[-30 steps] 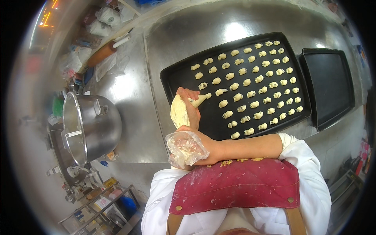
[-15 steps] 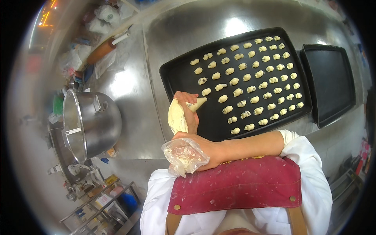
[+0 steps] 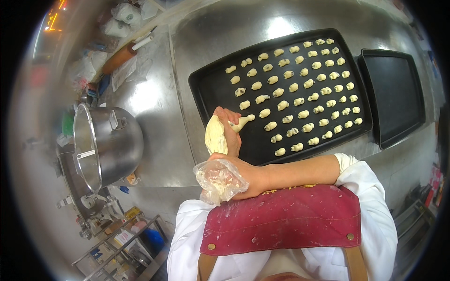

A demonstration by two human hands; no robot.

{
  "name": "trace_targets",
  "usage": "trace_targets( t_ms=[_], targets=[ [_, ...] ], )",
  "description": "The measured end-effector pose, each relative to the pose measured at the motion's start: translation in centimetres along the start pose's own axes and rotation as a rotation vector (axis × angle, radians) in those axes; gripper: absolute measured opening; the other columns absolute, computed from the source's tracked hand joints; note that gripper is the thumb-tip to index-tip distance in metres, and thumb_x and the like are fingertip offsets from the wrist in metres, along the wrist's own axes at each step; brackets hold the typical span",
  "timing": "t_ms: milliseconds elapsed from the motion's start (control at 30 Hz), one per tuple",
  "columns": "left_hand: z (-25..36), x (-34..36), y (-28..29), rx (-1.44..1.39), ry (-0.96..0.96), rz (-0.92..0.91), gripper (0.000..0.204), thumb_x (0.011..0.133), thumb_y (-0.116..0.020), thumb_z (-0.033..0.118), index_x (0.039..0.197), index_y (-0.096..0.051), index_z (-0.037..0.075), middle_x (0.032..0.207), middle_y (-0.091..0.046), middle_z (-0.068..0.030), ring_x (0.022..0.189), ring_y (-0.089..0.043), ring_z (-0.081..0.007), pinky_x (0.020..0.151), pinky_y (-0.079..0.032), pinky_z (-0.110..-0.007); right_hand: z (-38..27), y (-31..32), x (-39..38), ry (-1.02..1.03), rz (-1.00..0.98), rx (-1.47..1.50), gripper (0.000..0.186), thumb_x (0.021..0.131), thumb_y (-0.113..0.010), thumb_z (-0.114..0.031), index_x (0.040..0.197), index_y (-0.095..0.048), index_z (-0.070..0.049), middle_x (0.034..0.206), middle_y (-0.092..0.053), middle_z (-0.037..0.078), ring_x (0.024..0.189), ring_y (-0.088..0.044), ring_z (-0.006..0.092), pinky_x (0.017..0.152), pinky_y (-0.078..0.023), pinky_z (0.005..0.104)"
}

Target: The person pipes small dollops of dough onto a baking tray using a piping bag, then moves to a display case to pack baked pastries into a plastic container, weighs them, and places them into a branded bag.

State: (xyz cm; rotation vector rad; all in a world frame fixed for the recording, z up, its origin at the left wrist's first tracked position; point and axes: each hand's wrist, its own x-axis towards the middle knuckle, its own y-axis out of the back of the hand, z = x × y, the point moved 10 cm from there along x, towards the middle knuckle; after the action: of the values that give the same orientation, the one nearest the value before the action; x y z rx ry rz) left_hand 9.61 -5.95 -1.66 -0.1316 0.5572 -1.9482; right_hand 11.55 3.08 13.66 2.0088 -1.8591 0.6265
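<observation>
A clear plastic piping bag [image 3: 215, 135] full of pale yellow dough with dark flecks hangs over the near left part of a large black baking tray [image 3: 206, 91]. My left hand [image 3: 231, 133] is wrapped round the bag's front part, close to its tip. Behind it, my right hand [image 3: 239, 175] grips the gathered rear end, whose loose, smeared plastic [image 3: 219, 182] spreads over the wrist side. From the tip, a small blob of dough [image 3: 251, 117] sticks out at the left end of a row. Rows of small piped dough mounds [image 3: 280, 92] cover much of the tray.
A second black tray [image 3: 393, 96] lies right of the large one on the metal table [image 3: 159, 112]. To the left stands a steel mixing bowl [image 3: 117, 145]. A rolling pin [image 3: 119, 58] and plastic bags [image 3: 127, 14] lie at the far left, with a cluttered rack [image 3: 136, 243] below.
The bag's tip and my left hand have shifted slightly right, and a dough blob now shows at the tip. My right hand stays on the bag's rear end.
</observation>
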Motion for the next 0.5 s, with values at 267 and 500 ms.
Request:
trace_targets(
  t_ms=[267,500],
  targets=[
    [3.0,-1.5,-0.6,0.106,-0.176,-0.049,0.032,0.094,-0.05,0.03,0.071,-0.041,0.01,0.062,-0.043,-0.0013,0.063,-0.044,-0.0121,0.079,-0.044,-0.034,-1.9,0.1,-0.2,-0.027,0.006,0.167,0.027,0.073,-0.066,-0.018,0.096,-0.054,-0.008,0.1,-0.052,0.011,0.092,-0.045,0.0293,0.08,-0.039,0.0383],
    [1.6,-3.6,-0.8,0.019,-0.057,-0.109,0.034,0.093,-0.051,0.036,0.073,-0.041,0.011,0.069,-0.049,-0.0044,0.072,-0.05,-0.0147,0.097,-0.039,-0.044,-4.3,-0.3,-0.1,0.06,0.043,0.188,0.023,0.071,-0.066,-0.016,0.09,-0.056,-0.008,0.092,-0.055,0.009,0.085,-0.049,0.0295,0.078,-0.04,0.0383]
  ],
)
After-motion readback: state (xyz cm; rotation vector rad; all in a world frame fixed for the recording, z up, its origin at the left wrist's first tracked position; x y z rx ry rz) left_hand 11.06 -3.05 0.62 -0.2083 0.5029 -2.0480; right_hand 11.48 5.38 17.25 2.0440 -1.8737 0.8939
